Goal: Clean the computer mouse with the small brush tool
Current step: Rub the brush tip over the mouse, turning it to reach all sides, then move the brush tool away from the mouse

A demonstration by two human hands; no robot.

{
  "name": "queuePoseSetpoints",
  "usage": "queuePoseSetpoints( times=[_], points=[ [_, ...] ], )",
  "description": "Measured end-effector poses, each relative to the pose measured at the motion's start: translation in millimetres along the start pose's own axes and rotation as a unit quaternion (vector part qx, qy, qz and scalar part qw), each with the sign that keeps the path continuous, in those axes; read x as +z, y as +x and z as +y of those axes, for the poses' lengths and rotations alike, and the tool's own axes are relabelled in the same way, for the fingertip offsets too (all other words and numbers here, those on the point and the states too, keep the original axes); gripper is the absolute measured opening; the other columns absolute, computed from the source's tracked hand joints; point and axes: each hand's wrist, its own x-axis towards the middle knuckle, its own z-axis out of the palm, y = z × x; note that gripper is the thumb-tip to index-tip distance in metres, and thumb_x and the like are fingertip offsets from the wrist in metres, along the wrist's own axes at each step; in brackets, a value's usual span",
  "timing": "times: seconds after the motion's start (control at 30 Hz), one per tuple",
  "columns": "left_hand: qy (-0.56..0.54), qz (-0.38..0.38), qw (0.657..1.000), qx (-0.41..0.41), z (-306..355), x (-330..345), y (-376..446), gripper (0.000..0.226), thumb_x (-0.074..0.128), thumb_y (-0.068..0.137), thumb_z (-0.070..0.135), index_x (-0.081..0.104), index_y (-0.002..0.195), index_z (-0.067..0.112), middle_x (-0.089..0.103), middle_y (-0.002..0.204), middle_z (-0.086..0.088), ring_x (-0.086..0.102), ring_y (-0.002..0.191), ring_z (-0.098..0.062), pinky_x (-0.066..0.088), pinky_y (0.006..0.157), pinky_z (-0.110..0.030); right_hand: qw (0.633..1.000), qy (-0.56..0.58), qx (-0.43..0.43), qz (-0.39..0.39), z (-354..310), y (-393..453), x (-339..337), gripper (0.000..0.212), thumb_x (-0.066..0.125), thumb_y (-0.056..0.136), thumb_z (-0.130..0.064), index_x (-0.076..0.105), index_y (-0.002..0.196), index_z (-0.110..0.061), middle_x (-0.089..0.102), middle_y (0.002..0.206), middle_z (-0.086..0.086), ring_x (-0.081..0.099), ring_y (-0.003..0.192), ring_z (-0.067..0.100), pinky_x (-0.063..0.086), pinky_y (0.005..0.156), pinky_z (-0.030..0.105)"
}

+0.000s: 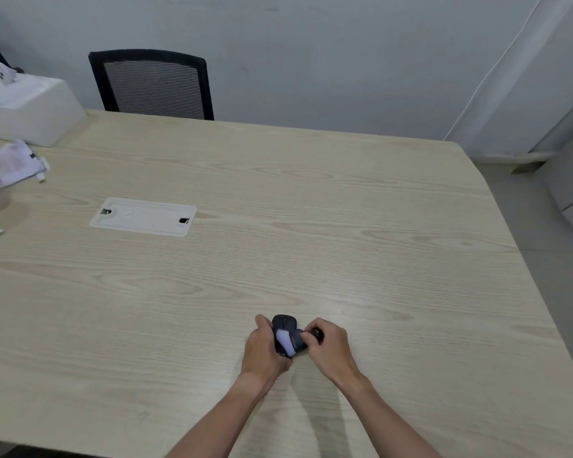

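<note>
Both hands on mouse (284,322) near table's (311,226) front edge, open tabletop beyond

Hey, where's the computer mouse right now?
In the head view the computer mouse sits near the table's front edge, right of centre, held between the left hand and right hand.

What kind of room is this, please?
Probably an office or meeting room: a large wooden table with a built-in cable cover plate, a black mesh office chair against a plain wall, and loose papers beside a white box.
</note>
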Motion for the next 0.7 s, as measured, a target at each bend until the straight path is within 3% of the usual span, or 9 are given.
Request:
queuePoseSetpoints(
  times=[0.2,0.33,0.4,0.57,0.7],
  points=[
    [0.011,-0.015,1.000,-0.011,1.0,-1.9,0.0,0.054,0.074,0.057,0.004,0.034,0.094,0.012,0.058,0.079,-0.003,0.053,0.061,-0.013,0.039,0.043,-0.024,0.996,0.000,0.016,0.088,-1.7,2.5,-0.1,0.012,0.061,0.092,-0.016,0.062,0.080,-0.018,0.064,0.079,-0.006,0.059,0.077,0.011,0.048,0.068,0.024],
    [0.007,-0.023,1.000,-0.008,2.4,-4.3,0.0,0.059,0.078,0.055,0.005,0.035,0.095,0.011,0.056,0.079,0.000,0.051,0.059,-0.010,0.033,0.040,-0.017,1.000,0.029,-0.004,0.008,-2.7,-2.5,-1.1,0.013,0.065,0.087,-0.012,0.066,0.075,-0.016,0.066,0.073,-0.003,0.056,0.066,0.005,0.045,0.062,0.016],
    [0.009,-0.022,1.000,-0.008,2.5,-4.3,-0.1,0.059,0.077,0.055,0.006,0.035,0.095,0.011,0.056,0.078,0.000,0.050,0.058,-0.010,0.032,0.040,-0.018,1.000,0.017,0.007,0.005,1.0,-4.1,0.6,0.013,0.065,0.087,-0.011,0.065,0.074,-0.016,0.066,0.073,-0.004,0.057,0.067,0.006,0.045,0.062,0.016],
    [0.009,-0.009,1.000,-0.007,3.6,-4.7,-2.7,0.053,0.072,0.057,0.005,0.035,0.094,0.010,0.054,0.076,0.000,0.048,0.058,-0.011,0.033,0.043,-0.019,0.992,-0.024,0.065,0.107,12.9,-1.2,-0.7,0.014,0.061,0.092,-0.017,0.060,0.079,-0.016,0.063,0.079,-0.004,0.059,0.077,0.015,0.040,0.061,0.022],
    [0.003,-0.001,1.000,-0.008,5.5,-2.9,-1.6,0.051,0.072,0.058,0.006,0.035,0.093,0.011,0.056,0.078,0.000,0.050,0.059,-0.009,0.034,0.042,-0.017,0.986,0.026,0.088,0.139,13.2,-2.5,-5.6,0.013,0.064,0.091,-0.012,0.062,0.078,-0.013,0.065,0.076,-0.003,0.060,0.074,0.014,0.041,0.060,0.020]
  ],
)
